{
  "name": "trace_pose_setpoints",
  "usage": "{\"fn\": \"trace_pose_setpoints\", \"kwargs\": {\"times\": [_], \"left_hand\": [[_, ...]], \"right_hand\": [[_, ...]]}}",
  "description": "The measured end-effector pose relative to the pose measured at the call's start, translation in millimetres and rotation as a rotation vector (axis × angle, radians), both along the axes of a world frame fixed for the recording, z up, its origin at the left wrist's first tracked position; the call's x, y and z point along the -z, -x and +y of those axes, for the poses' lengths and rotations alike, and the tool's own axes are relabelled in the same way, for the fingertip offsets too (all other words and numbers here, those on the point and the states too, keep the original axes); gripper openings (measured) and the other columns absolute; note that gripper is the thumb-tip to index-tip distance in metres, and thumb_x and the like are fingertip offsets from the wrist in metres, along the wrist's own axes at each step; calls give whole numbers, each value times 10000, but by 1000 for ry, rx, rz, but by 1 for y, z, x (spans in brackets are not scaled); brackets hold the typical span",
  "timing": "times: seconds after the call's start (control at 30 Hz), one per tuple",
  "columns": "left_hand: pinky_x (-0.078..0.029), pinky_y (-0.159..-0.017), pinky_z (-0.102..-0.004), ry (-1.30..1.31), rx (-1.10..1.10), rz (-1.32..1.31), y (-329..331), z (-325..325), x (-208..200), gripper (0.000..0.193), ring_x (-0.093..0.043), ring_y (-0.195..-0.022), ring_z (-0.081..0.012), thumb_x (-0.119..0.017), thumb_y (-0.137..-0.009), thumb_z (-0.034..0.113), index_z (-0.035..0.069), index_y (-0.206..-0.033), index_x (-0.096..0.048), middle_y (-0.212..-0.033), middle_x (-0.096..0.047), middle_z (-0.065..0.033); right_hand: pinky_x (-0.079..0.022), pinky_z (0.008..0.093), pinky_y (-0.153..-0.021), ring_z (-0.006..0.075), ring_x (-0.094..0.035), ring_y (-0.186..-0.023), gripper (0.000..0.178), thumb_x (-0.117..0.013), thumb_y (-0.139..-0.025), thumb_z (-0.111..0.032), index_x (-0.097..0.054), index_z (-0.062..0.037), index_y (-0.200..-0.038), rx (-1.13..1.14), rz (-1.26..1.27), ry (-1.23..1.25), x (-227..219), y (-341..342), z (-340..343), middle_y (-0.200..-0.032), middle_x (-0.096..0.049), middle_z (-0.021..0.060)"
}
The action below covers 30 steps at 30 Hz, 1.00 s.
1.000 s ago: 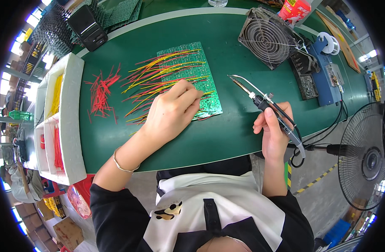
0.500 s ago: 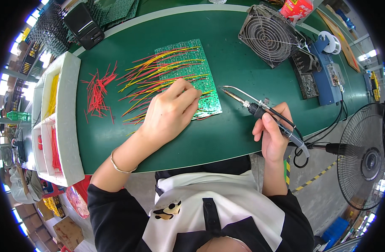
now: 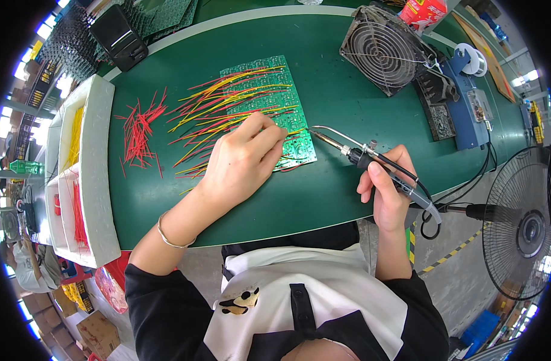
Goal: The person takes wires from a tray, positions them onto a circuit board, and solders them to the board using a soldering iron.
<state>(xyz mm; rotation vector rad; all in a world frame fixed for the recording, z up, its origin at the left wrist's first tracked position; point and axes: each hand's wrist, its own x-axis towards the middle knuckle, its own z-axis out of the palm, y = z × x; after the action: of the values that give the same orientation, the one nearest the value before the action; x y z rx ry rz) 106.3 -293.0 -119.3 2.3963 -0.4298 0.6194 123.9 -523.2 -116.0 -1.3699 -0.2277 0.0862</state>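
A green circuit board panel (image 3: 296,102) lies on the table, with rows of red and yellow wires (image 3: 212,90) running out over its left side. My left hand (image 3: 242,157) rests over the board's lower part, thumb and fingers pinched on a yellow wire (image 3: 296,131) whose end shows past the fingertips. In my right hand (image 3: 388,195) is a soldering iron (image 3: 361,157) with a thin curved metal tube along its top. Its tip points left, close to the board's right edge by that wire. My left fingers hide part of the board and wires.
Loose red wires (image 3: 142,129) lie left of the board, beside a white foam box (image 3: 98,174) holding yellow and red wires. A square fan (image 3: 380,51), a blue soldering station (image 3: 466,114) and a solder spool (image 3: 471,60) stand at right. A pedestal fan (image 3: 528,228) is beyond the table edge.
My right hand has shifted the soldering iron slightly left and down, bringing its tip nearer the board's right edge. My left hand has stayed almost still.
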Motion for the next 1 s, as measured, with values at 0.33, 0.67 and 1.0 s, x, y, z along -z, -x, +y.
{"fn": "trace_pose_setpoints", "kwargs": {"times": [0.33,0.67,1.0], "left_hand": [[-467,-559,-297,5,0,6,1,0,-2,119,-570,-655,-215,-622,-694,-67,1,-789,-600,-771,-536,-79],[-466,-565,-301,16,-8,16,0,-1,-1,104,-574,-667,-215,-619,-709,-54,-3,-799,-607,-771,-544,-77],[-469,-566,-296,24,-7,13,-1,0,0,114,-576,-671,-211,-615,-710,-56,-1,-810,-615,-773,-547,-75]], "right_hand": [[-378,201,-387,105,-488,-418,188,-608,-815,-98,-434,-30,-793,35,19,-66,1,-2,-1,-571,-555,101],[-392,200,-398,99,-500,-430,180,-612,-813,-97,-449,-25,-789,-2,5,-8,1,-1,0,-588,-563,99],[-378,212,-385,117,-465,-394,158,-564,-839,-105,-432,-31,-794,70,9,-75,1,-2,-1,-556,-547,114]]}}
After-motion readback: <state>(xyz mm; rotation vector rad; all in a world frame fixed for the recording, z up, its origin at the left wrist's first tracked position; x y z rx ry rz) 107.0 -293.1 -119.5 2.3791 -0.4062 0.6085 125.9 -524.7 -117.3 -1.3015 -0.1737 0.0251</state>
